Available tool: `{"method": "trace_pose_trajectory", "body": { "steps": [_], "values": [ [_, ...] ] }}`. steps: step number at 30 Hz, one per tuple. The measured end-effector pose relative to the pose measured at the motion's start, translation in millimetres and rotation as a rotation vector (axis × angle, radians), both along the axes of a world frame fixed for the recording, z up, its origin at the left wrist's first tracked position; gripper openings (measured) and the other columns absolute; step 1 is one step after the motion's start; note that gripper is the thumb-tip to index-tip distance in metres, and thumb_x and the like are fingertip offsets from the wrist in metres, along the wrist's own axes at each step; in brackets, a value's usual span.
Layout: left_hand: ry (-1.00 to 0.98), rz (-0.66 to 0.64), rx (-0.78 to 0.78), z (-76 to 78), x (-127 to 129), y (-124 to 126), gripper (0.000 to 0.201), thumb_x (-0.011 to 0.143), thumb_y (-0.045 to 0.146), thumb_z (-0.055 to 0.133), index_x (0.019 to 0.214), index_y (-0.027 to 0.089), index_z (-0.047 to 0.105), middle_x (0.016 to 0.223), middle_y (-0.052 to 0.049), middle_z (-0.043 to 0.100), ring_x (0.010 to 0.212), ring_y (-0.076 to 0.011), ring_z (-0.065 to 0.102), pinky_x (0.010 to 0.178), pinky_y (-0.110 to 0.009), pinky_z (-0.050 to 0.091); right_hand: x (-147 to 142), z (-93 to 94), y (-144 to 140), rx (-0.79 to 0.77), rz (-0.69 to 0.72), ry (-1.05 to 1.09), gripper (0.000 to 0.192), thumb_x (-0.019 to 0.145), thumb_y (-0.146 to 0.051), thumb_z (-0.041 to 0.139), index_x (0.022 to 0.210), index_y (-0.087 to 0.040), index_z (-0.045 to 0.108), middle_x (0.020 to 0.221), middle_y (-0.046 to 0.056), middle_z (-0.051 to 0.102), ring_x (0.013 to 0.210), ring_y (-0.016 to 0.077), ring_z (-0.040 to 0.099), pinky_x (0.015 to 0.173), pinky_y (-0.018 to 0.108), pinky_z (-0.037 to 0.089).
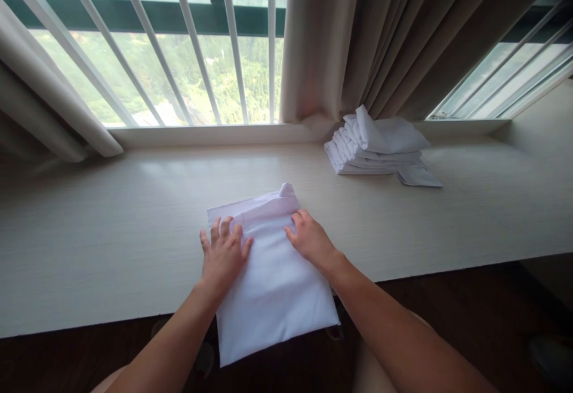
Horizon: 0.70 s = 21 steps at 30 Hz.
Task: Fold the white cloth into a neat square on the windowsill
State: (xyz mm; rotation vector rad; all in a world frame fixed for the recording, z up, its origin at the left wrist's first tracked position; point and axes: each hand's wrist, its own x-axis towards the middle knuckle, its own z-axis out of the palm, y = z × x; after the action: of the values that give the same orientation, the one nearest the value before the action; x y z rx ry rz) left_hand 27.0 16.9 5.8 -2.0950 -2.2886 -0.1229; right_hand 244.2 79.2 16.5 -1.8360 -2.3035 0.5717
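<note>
- Grey-brown curtain (58, 91) hangs at the far left, beside a barred window (250, 70) with greenery outside; below them runs a pale, wood-grained ledge (89, 220).
- My left hand (224, 258) lies palm down with its fingers spread wide, on the left margin of a folded white cloth (277, 291); it presses from above and grips nothing that I can see.
- Between my forearms lies that cloth, right in front of me, its long axis running from me toward the window, slightly skewed. Its far end shows uneven layers and a small raised tuft; its near end juts past the ledge's front edge.
- My right hand (311, 240) rests at the cloth's upper right edge, half open, fingers loosely bent, thumb on top; whether it pinches a layer, I cannot tell.
- Beyond it, farther right and nearer the window, sits a stack of folded white cloths (380, 151), well apart from my cloth; my right hand is the nearer one to it.
</note>
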Motion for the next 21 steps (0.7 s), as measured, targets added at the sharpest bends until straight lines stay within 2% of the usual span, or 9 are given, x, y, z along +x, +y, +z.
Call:
{"method": "trace_pose_trajectory", "body": {
  "steps": [3, 6, 9, 13, 17, 21],
  "values": [
    [0.025, -0.026, 0.032, -6.4, 1, 0, 0.045, 0.103, 0.044, 0.042, 0.129, 0.018, 0.067, 0.166, -0.014, 0.038, 0.159, -0.0351, 0.023, 0.129, -0.067, 0.022, -4, 0.4, -4, -0.024, 0.004, -0.016, 0.039, 0.103, -0.038, 0.05, 0.129, -0.011, 0.062, 0.159, 0.017, 0.043, 0.129, 0.0252, 0.06, 0.109, 0.031, 0.049],
    [0.044, -0.064, 0.035, -11.0, 0, 2, 0.051, 0.104, 0.04, 0.037, 0.141, 0.016, 0.062, 0.169, -0.013, 0.035, 0.161, -0.0322, 0.021, 0.132, -0.061, 0.02, -5, 1.3, -6, -0.039, 0.023, -0.023, 0.043, 0.103, -0.037, 0.05, 0.134, -0.009, 0.06, 0.163, 0.018, 0.038, 0.135, 0.0271, 0.057, 0.113, 0.032, 0.048],
    [0.018, -0.105, 0.005, -15.8, -3, 6, 0.056, 0.104, 0.038, 0.035, 0.149, 0.012, 0.055, 0.17, -0.014, 0.034, 0.162, -0.0313, 0.02, 0.133, -0.057, 0.021, -4, 2.2, -6, -0.034, 0.044, -0.04, 0.041, 0.103, -0.037, 0.05, 0.131, -0.01, 0.06, 0.16, 0.018, 0.043, 0.131, 0.027, 0.061, 0.109, 0.032, 0.051],
    [-0.069, -0.14, -0.067, -24.5, -9, 12, 0.066, 0.106, 0.042, 0.033, 0.16, 0.005, 0.039, 0.174, -0.016, 0.022, 0.164, -0.0321, 0.016, 0.133, -0.052, 0.026, -4, 2.7, -2, -0.016, 0.056, -0.099, 0.038, 0.103, -0.039, 0.049, 0.126, -0.012, 0.062, 0.152, 0.018, 0.052, 0.12, 0.0271, 0.067, 0.1, 0.034, 0.055],
    [-0.062, -0.134, -0.136, -28.8, -11, 13, 0.071, 0.106, 0.047, 0.029, 0.165, 0.007, 0.029, 0.174, -0.013, 0.019, 0.163, -0.0312, 0.017, 0.133, -0.054, 0.024, -7, 3.1, 1, -0.001, 0.045, -0.145, 0.036, 0.103, -0.042, 0.048, 0.123, -0.014, 0.061, 0.139, 0.015, 0.06, 0.109, 0.0272, 0.07, 0.091, 0.035, 0.057],
    [-0.02, -0.113, -0.175, -26.7, -9, 11, 0.075, 0.106, 0.052, 0.025, 0.167, 0.008, 0.023, 0.175, -0.011, 0.014, 0.164, -0.0308, 0.014, 0.133, -0.058, 0.019, -7, 3.3, 2, 0.008, 0.035, -0.183, 0.038, 0.102, -0.045, 0.049, 0.124, -0.015, 0.059, 0.136, 0.015, 0.06, 0.101, 0.027, 0.072, 0.085, 0.036, 0.057]
  ]
}}
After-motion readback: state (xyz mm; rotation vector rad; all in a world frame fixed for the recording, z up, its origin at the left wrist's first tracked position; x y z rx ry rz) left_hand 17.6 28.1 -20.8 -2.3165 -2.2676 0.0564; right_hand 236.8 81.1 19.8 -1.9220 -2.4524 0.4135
